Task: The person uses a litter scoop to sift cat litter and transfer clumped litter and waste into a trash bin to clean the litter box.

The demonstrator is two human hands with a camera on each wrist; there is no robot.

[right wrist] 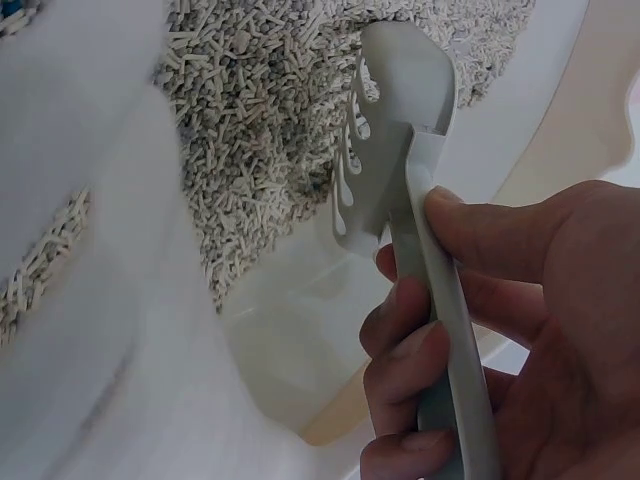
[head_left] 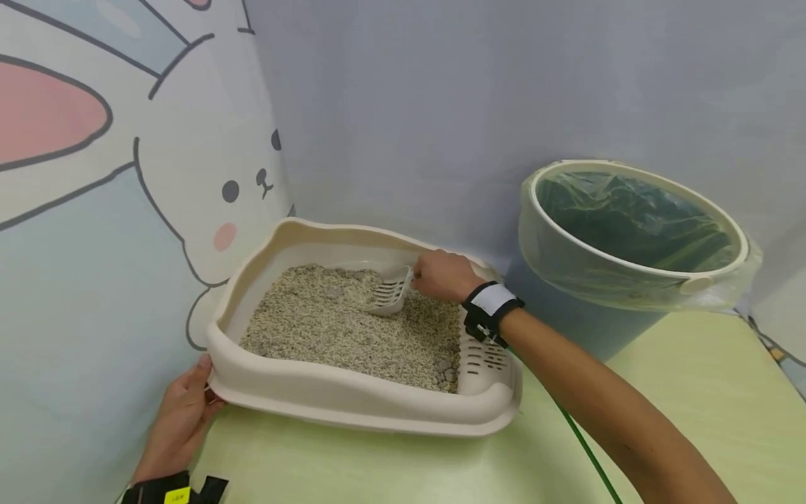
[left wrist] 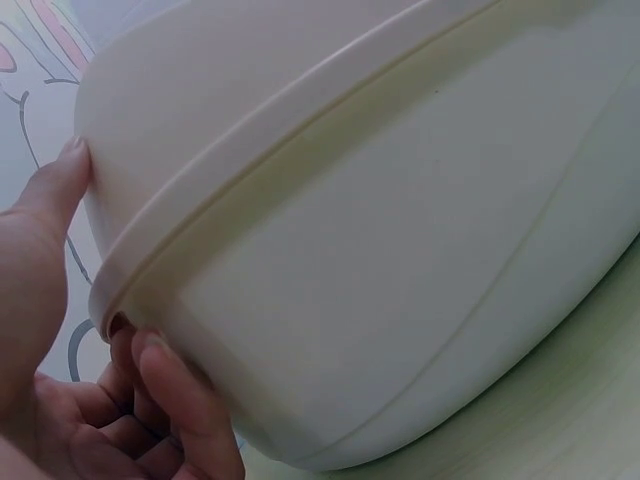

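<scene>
The left hand (head_left: 182, 413) grips the tray (head_left: 352, 399) at its near-left corner, thumb on the wall, fingers curled under the rim. Litter (head_left: 340, 329) fills the tray. The right hand (head_left: 443, 275) closes around the scoop (head_left: 389, 294) handle; its slotted blade lies just beyond the fingertips, on the litter. A lined bin (head_left: 636, 238) stands right of the tray.

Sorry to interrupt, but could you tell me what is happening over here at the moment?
A person is working at a beige litter tray filled with pellet litter. The right hand grips a slotted grey scoop, its head down at the litter near the tray's far side. The left hand holds the tray's near corner. A bin lined with a bag stands to the right.
</scene>
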